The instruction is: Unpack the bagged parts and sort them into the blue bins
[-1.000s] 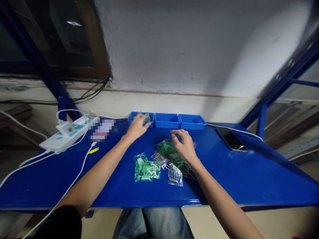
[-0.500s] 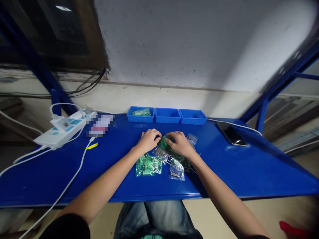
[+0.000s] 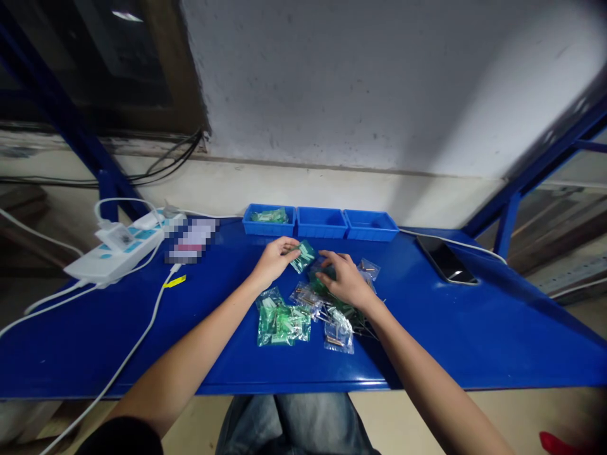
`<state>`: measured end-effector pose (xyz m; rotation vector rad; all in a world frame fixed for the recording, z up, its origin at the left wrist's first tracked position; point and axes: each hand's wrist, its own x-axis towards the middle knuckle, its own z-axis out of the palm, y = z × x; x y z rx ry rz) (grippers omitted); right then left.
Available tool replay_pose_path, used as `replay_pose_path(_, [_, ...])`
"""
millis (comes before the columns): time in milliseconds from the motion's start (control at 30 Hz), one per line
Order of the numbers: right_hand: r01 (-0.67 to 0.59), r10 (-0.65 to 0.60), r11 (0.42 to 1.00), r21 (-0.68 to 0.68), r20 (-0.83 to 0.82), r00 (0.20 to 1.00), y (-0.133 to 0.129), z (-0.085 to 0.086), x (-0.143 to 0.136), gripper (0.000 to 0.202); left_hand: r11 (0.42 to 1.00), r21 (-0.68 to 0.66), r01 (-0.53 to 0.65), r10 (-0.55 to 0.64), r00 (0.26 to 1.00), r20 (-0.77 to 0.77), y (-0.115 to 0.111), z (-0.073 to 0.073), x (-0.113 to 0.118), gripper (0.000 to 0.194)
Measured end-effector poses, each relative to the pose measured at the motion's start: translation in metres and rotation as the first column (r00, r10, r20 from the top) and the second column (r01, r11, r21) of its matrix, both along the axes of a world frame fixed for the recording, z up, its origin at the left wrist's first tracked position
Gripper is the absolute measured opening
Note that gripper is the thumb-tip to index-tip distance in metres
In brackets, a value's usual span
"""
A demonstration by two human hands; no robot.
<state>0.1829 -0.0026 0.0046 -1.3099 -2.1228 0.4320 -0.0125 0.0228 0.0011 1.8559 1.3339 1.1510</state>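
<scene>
L hand (image 3: 279, 258): fingers pinching green pkt (image 3: 304, 255), nearer L tray (image 3: 269, 230); pkt juts R of hand, long axis unclear, tray's near side, slightly R. R hand (image 3: 345, 279): part-open, nil seen in grip, over bag pile (image 3: 338, 319), farther off.

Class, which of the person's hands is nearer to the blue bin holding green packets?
Left. The left hand, holding a green packet, is just in front of the bin; the right hand is farther off, forward and to the right, by the pile.
</scene>
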Motion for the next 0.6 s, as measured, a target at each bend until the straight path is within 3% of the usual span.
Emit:
replay_pose_path(100, [0.09, -0.096, 0.995, -0.043, -0.166, 0.981, -0.004, 0.007, -0.005, 0.038, 0.991, 0.122, -0.05, 0.038, 0.994, 0.1, -0.005, 0.009, 0.001, 0.016])
replay_pose_path(167, [0.097, -0.149, 0.982, -0.161, -0.347, 0.926, -0.007, 0.012, -0.009, 0.043, 0.967, 0.255, -0.02, -0.005, 0.995, 0.099, -0.014, 0.016, 0.006, 0.01])
replay_pose_path(267, [-0.022, -0.194, 0.944, -0.33, -0.606, 0.771, -0.009, 0.018, -0.013, 0.04, 0.921, 0.377, 0.098, -0.092, 0.995, -0.036, -0.028, 0.022, 0.015, 0.02])
replay_pose_path(400, [-0.097, -0.215, 0.931, -0.352, -0.742, 0.635, -0.012, 0.018, -0.014, 0.033, 0.919, 0.36, 0.163, -0.106, 0.979, -0.174, -0.037, 0.019, 0.021, 0.027])
replay_pose_path(500, [-0.03, -0.188, 0.961, -0.274, -0.728, 0.659, -0.015, 0.017, -0.014, 0.021, 0.959, 0.267, 0.092, -0.042, 0.981, -0.19, -0.036, 0.017, 0.02, 0.02])
replay_pose_path(600, [0.071, -0.119, 0.992, -0.101, -0.627, 0.77, -0.019, 0.019, -0.013, 0.009, 0.997, 0.071, 0.029, -0.026, 0.999, -0.038, -0.033, 0.016, 0.018, 0.011])
